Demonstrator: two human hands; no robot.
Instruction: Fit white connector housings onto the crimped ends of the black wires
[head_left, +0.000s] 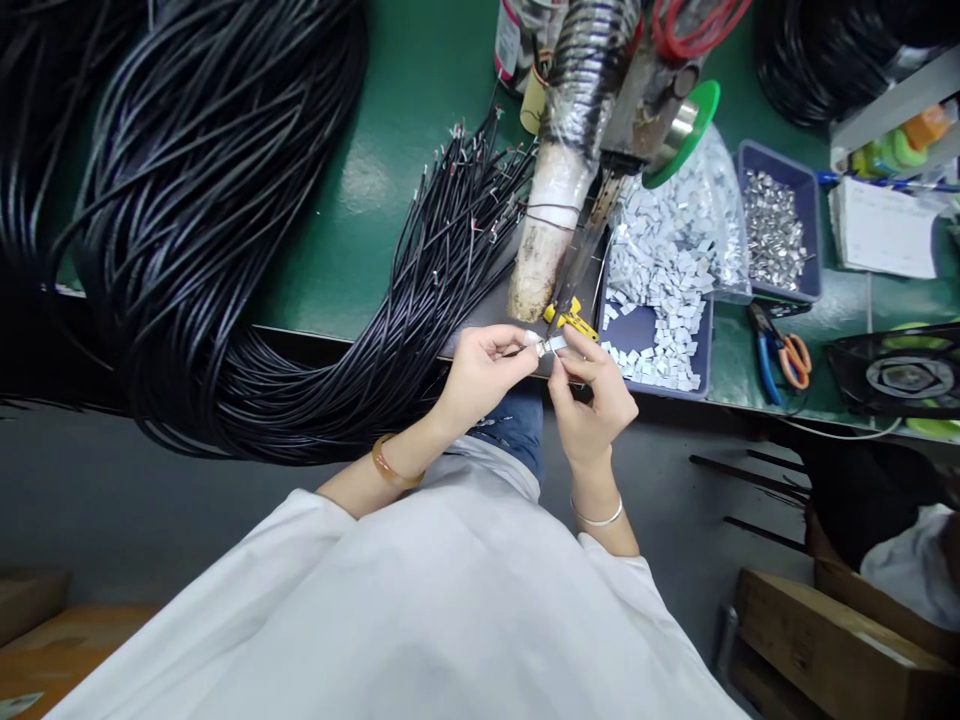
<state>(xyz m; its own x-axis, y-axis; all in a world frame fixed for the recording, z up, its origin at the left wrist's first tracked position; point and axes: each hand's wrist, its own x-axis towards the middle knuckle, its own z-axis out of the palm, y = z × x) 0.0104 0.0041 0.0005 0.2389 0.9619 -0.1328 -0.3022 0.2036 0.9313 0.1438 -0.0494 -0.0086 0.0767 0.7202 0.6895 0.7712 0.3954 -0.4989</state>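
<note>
Two hands, center of the frame: our left hand (491, 368), thumb and forefinger together on one small metallic piece (543, 348); our right hand (596, 395), fingertips closed on one small white strip (559, 343), beside that piece. The exact contact between the two is too small for us to make out.
One yellow tool (573, 318), just above the fingers, partly covered.
Two trays, right of center: the larger tray (694, 385) of white pieces and the smaller tray (808, 215) of metal parts, both too many to count.
One pair of pliers (780, 355), blue and orange handles, at right.
One green disc (697, 135), upper center-right.
One notepad (885, 230), upper right; its writing is illegible to us.
Black cables (217, 220), uncounted, left half, cut off by the top edge.
One co-worker (911, 560), lower right, mostly cut off.
</note>
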